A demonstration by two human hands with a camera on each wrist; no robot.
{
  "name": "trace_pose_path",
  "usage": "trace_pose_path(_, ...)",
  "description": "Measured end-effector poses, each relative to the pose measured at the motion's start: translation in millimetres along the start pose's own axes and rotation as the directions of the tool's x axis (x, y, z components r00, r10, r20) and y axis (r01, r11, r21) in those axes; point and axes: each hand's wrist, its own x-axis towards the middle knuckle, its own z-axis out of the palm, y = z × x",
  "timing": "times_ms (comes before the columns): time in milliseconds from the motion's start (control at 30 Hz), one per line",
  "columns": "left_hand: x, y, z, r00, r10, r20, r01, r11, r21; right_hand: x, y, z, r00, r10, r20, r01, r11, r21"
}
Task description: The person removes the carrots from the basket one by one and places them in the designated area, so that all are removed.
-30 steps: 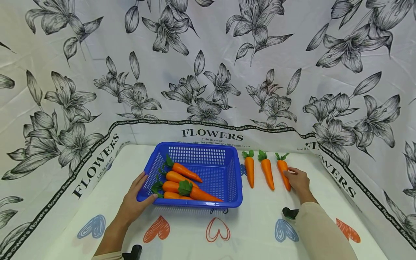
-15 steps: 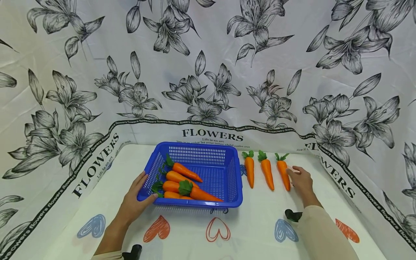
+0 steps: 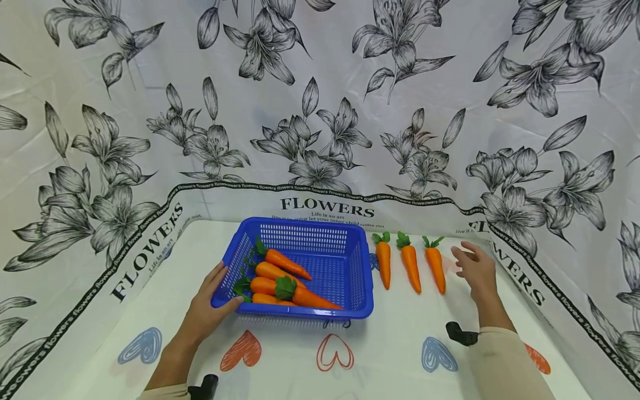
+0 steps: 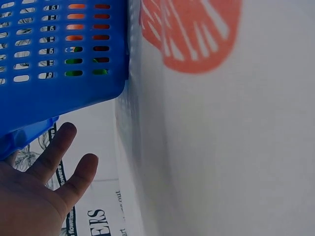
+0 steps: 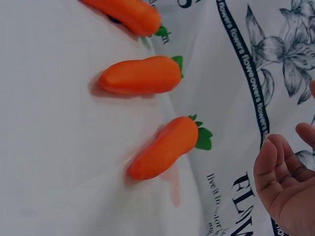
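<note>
A blue plastic basket holds several orange carrots with green tops. My left hand holds its near left corner, thumb over the rim and fingers along the outer side. Two of those fingers stand spread apart from the basket wall in the left wrist view. Right of the basket, three carrots lie in a row: a left carrot, a middle carrot and a right carrot. My right hand hovers beside the right carrot, apart from it, fingers loosely bent and holding nothing.
A white cloth with printed hearts covers the table. Flower-printed fabric rises behind it and on both sides. Dark camera mounts sit at the left wrist and the right wrist.
My right hand has let go of the right carrot and drawn away to the right. That carrot stays in the row. The left hand and the basket have not visibly moved.
</note>
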Motion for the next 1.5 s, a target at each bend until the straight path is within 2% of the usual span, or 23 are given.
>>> trace_pose_path(333,0.0,0.9,0.2,1.0,0.015,-0.002,-0.015,1.0,0.0,-26.0,-27,-7,0.994,-0.113,-0.01,0.113,0.978,0.175)
trace_pose_path(600,-0.5,-0.7,0.9,1.0,0.014,-0.003,-0.014,1.0,0.001,-47.3,-44,-7,0.971,-0.239,0.018,0.223,0.928,0.298)
trace_pose_path(833,-0.7,-1.1,1.0,1.0,0.013,-0.007,-0.013,1.0,0.004,-67.3,-69,-8,0.918,-0.396,0.03,0.357,0.856,0.375)
trace_pose_path(1033,-0.3,-1.5,1.0,1.0,0.013,-0.012,-0.013,1.0,0.009,-79.8,-87,-8,0.868,-0.495,0.022,0.442,0.794,0.417)
trace_pose_path(1167,-0.3,-1.5,0.9,1.0,0.014,-0.012,-0.014,1.0,0.005,-86.5,-97,-7,0.827,-0.561,0.041,0.48,0.742,0.467)
trace_pose_path(1267,-1.0,-1.5,1.1,1.0,0.011,-0.01,-0.011,1.0,0.002,-91.8,-104,-6,0.801,-0.597,0.05,0.507,0.721,0.473)
trace_pose_path(1433,-1.8,-1.8,1.2,1.0,0.009,-0.011,-0.009,1.0,0.006,-101.1,-115,-4,0.769,-0.636,0.063,0.532,0.692,0.488)
trace_pose_path(1500,-1.7,-1.9,1.1,1.0,0.01,-0.01,-0.01,1.0,0.008,-105.0,-120,-2,0.754,-0.654,0.067,0.538,0.672,0.509)
